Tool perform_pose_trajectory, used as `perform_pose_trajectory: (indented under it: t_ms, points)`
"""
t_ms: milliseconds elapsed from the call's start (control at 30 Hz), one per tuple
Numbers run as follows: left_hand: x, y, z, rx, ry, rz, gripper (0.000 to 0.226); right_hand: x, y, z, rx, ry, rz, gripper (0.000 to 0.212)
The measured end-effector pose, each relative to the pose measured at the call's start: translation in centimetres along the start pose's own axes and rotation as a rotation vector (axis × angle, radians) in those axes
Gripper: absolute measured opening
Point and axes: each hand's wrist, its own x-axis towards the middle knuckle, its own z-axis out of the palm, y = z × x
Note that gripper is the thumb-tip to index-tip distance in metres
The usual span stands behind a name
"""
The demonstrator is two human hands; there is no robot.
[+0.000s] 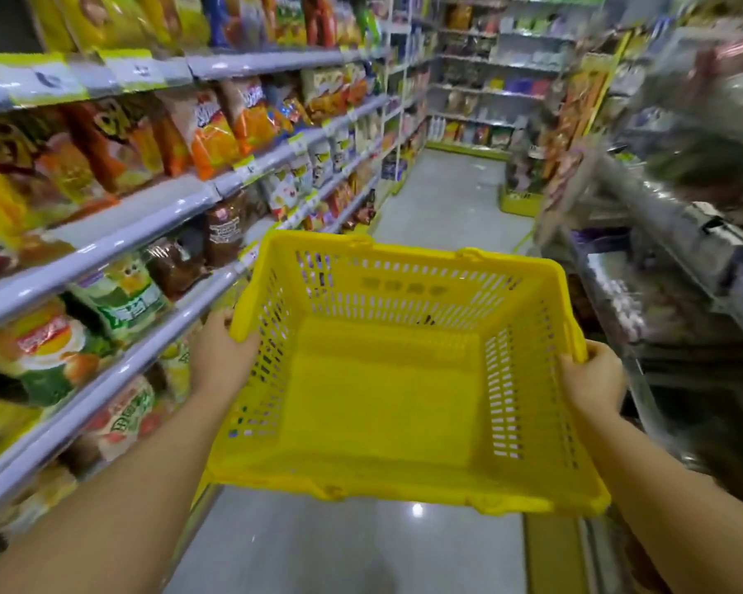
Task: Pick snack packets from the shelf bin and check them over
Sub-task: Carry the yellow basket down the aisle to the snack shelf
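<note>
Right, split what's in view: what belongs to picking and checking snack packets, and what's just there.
Job: snack packets on the left shelves; yellow basket, with nothing in it; left hand and right hand gripping its side rims.
Just there: price tags; floor; far shelves at the aisle's end; blurred goods on the right.

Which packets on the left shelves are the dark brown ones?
The brown packets stand one shelf below the orange packets, just beyond the far left corner of the yellow basket. The packets around them are orange, yellow, green or white.
</note>
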Motion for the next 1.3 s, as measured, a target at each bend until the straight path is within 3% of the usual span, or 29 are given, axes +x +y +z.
perform_pose_trajectory:
  t_ms: [367, 867, 1100, 1300]
  points:
    - [18.0, 8.3, 12.1, -0.050, -0.137, 0.179, 0.035, 12.0, -4.6, 5.8, -0.021, 0.223, 0.120, 0.029]
    - [32.3, 16.7, 31.5, -0.103, -0.152, 0.193, 0.029, 35.8, -7.7, 12.9, 0.009, 0.203, 0.097, 0.029]
    - [39.6, 19.4, 39.7, -0.065, -0.143, 0.156, 0.039, 45.2, -8.8, 17.7, 0.014, 0.187, 0.129, 0.028]
    - [47.4, 22.2, 49.0, -0.066, -0.200, 0.175, 0.025, 54.5, -9.4, 23.3, 0.031, 0.201, 0.181, 0.027]
